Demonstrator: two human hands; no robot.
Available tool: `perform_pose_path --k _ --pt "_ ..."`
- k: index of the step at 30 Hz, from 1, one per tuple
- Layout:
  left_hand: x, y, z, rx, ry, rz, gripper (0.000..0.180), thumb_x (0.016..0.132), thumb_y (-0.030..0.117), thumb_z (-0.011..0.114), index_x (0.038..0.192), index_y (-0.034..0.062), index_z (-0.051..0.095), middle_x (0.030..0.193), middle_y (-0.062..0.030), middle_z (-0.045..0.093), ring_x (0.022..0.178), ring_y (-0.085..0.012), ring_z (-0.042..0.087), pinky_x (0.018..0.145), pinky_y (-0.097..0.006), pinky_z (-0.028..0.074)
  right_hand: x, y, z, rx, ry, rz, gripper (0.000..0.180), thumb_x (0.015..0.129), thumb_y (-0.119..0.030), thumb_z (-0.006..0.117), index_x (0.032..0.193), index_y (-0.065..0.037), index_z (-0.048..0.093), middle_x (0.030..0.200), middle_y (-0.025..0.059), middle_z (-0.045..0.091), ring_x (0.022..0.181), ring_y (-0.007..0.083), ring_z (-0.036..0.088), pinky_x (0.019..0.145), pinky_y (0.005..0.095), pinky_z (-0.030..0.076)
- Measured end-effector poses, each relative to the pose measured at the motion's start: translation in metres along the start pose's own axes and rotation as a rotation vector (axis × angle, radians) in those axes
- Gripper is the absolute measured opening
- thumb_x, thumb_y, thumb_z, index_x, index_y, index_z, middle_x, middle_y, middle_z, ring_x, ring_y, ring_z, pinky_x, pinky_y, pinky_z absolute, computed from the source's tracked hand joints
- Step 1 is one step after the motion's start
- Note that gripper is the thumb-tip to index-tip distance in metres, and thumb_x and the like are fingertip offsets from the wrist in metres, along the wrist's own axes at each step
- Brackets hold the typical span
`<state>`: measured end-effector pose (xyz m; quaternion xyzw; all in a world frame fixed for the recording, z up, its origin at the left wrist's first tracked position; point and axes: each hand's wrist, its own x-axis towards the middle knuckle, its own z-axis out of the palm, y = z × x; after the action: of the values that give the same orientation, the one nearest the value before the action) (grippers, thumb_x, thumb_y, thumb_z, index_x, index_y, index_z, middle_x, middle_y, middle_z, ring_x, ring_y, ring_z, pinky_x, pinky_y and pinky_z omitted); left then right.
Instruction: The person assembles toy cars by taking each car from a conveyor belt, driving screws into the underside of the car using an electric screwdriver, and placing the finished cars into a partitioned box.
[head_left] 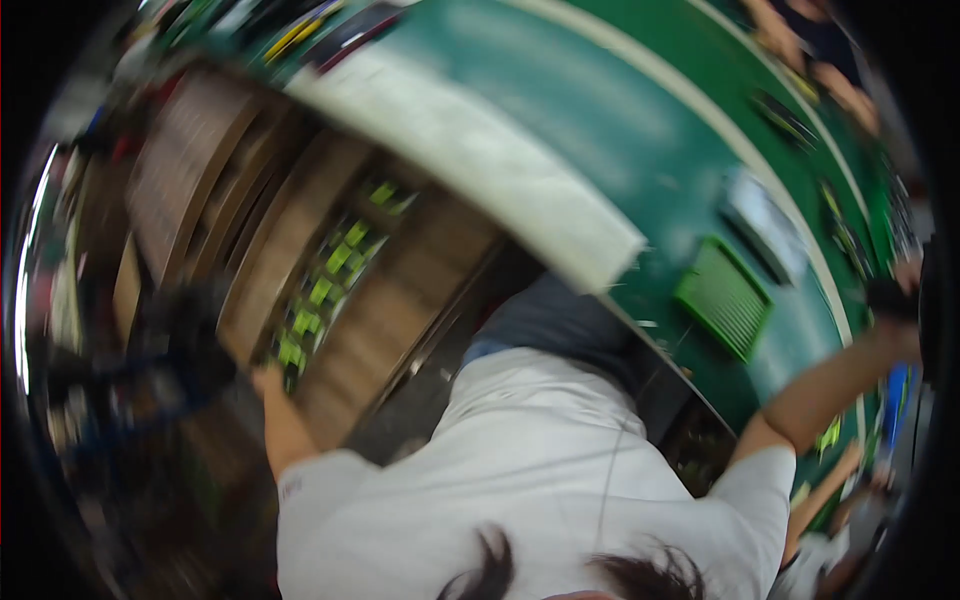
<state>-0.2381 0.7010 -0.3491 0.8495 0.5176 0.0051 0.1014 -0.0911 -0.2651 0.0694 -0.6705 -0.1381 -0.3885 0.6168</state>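
At the left, my left hand is at the near end of an open brown cardboard box, close to a row of bright green and black pieces lying inside it. Whether it touches the box or a piece cannot be told; its fingers are smeared by motion. My right arm stretches out to the far right, over the green table's edge. There my right hand shows only in part beside a dark shape at the wrist. Blur and the picture's rim hide its fingers and anything in them.
Several brown cardboard boxes stand stacked at the left. A white sheet lies along the green table. On the table's right are a green plastic basket and a pale box. Other people's arms reach in at the right.
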Motion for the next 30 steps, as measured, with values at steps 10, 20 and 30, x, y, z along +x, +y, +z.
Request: perform_pose_path --k 10,20,30 --pt "-0.092 0.373 -0.130 -0.492 0.565 1.110 0.020 0.091 0.008 0.064 0.108 -0.0031 0.066 0.111 -0.0187 0.066 0.102 -0.0344 0.063 0.093 -0.041 0.050 -0.024 -0.037 -0.075 0.374 0.021 0.077 0.088 0.077 -0.077 0.048 0.108 0.005 0.055 0.087 0.0146 0.054 0.072 0.0233 0.051 0.069 0.0355 0.040" --pt "-0.608 0.772 -0.140 -0.782 -0.344 2.530 0.033 0.080 0.010 0.074 0.112 0.0044 0.065 0.128 -0.0151 0.062 0.119 -0.0327 0.057 0.103 -0.040 0.044 -0.038 -0.062 -0.107 0.334 0.257 -0.057 0.086 0.079 -0.080 0.042 0.102 0.001 0.054 0.084 0.0139 0.056 0.067 0.0231 0.052 0.065 0.0361 0.041" --pt "-0.821 0.835 -0.065 -0.088 -0.392 2.870 0.044 0.070 0.009 0.076 0.108 0.0109 0.054 0.129 -0.0092 0.055 0.130 -0.0339 0.048 0.115 -0.058 0.028 -0.049 -0.076 -0.123 0.103 0.645 -0.022 0.078 0.080 -0.073 0.052 0.104 0.002 0.049 0.083 0.0112 0.049 0.067 0.0202 0.046 0.066 0.0323 0.037"
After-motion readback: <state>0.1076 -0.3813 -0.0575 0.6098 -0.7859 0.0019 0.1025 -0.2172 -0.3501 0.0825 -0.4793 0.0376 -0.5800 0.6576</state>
